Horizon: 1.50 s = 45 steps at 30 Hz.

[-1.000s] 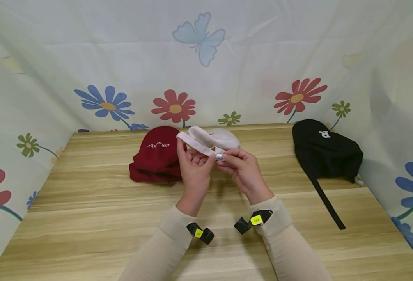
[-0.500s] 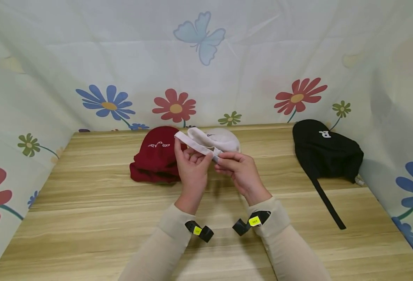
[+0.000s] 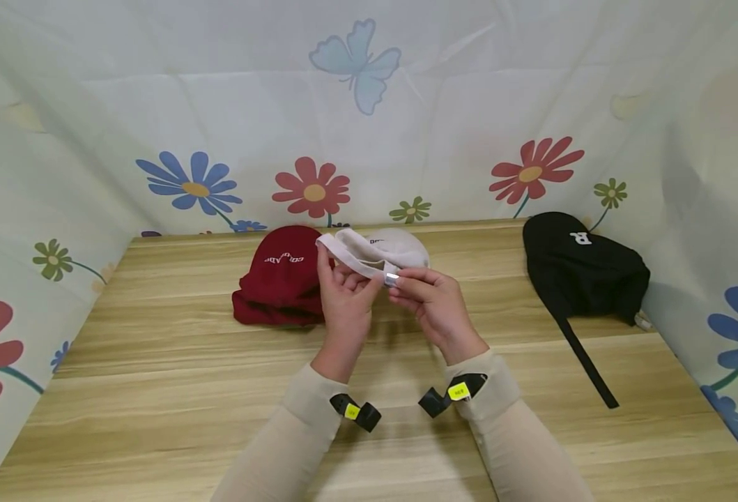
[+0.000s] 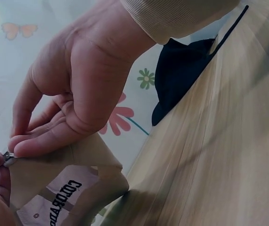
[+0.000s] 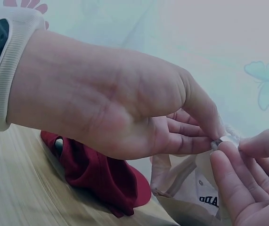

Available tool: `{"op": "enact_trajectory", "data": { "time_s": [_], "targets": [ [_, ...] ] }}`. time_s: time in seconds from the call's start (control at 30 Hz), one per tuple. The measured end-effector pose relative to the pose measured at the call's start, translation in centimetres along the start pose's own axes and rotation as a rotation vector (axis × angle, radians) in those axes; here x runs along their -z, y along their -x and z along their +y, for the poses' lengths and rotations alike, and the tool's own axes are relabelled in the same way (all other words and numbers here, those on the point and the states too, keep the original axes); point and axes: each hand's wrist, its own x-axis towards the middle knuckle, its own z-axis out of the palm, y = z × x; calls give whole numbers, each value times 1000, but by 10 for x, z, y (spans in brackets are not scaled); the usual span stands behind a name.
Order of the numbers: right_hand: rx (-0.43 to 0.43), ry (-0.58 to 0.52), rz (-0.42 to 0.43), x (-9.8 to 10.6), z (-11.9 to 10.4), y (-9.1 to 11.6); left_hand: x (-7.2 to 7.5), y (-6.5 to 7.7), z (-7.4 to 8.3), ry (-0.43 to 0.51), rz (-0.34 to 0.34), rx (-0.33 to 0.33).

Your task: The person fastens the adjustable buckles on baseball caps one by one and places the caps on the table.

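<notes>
Both hands work at the back strap of a white baseball cap (image 3: 406,245), whose brim side lies away from me in the head view. My left hand (image 3: 347,307) holds the strap (image 3: 357,265) between thumb and fingers. With thumb and forefinger my right hand (image 3: 434,303) pinches the small metal buckle (image 3: 391,279) at the strap's right end. In the left wrist view dark lettering (image 4: 66,201) shows inside the cap's back opening. The buckle (image 5: 226,140) sits between the fingertips of both hands in the right wrist view.
A red cap (image 3: 283,279) lies just left of the white one. Farther right is a black cap (image 3: 578,268), its long strap (image 3: 588,366) trailing toward me over the wooden table (image 3: 187,418). A flower-printed cloth (image 3: 437,104) encloses the back and sides.
The buckle end tipped down half a second ago and is now turned up again, with its metal face showing. Both hands have shifted only slightly and keep hold of the strap.
</notes>
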Motion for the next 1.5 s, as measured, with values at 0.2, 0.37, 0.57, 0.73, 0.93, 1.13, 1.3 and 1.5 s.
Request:
{"op": "enact_trajectory", "data": {
  "time_s": [0.2, 0.37, 0.57, 0.73, 0.93, 1.13, 1.3, 1.5],
  "targets": [
    [0, -4, 7, 1, 0, -1, 0, 0, -1, 14, -15, 21],
    [18, 6, -1, 1, -1, 0, 3, -2, -4, 41, -26, 66],
    [38, -11, -64, 4, -1, 1, 5, -4, -4, 76, -23, 111],
    [61, -22, -108, 5, 2, 0, 4, -4, -5, 134, 0, 133],
    [82, -15, -81, 3, 7, -2, 4, -4, -9, 160, 15, 139],
    [100, -36, -62, 2, 13, -4, 4, -4, -13, 189, 29, 152],
    [111, -18, -58, 2, 13, -4, 3, -3, -15, 235, 37, 185],
    [133, 26, -64, 2, 7, -1, 2, -3, -13, 248, 36, 190]
  ]
}}
